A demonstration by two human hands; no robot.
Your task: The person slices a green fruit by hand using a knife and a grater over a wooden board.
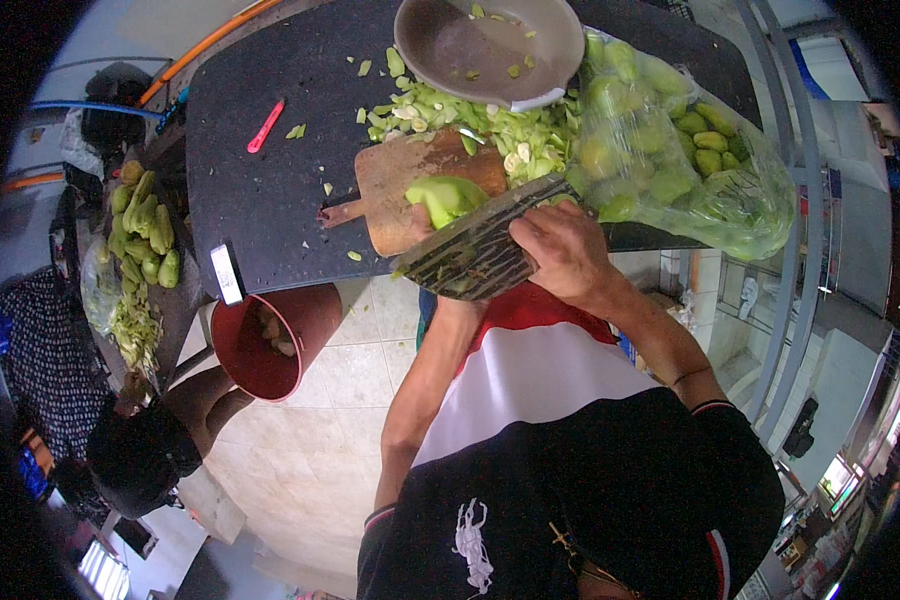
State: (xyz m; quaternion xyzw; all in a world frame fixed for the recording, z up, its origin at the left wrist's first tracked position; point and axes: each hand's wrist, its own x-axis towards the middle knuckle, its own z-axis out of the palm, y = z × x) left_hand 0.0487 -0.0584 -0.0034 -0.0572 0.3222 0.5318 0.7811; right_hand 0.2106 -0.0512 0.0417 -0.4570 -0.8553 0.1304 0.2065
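My right hand (562, 244) is closed around the handle end of a broad cleaver (480, 247), whose wide blade bears wet green bits. Behind the blade, my left hand (421, 223) steadies a light-green chayote (444, 199) on a wooden cutting board (390, 172); the blade hides most of that hand. The cleaver's far edge lies beside or against the chayote; contact is not clear. Beyond the board spreads a heap of cut green pieces (525, 135), with a large grey-brown bowl (487, 45) behind it.
A clear plastic bag of chayotes (645, 150) lies right of the board. On the dark table (270, 202) are a pink utility knife (266, 126) and a phone (227, 274) at the corner. Below stands a red bin (300, 337). Another person sits left, near more chayotes (146, 225).
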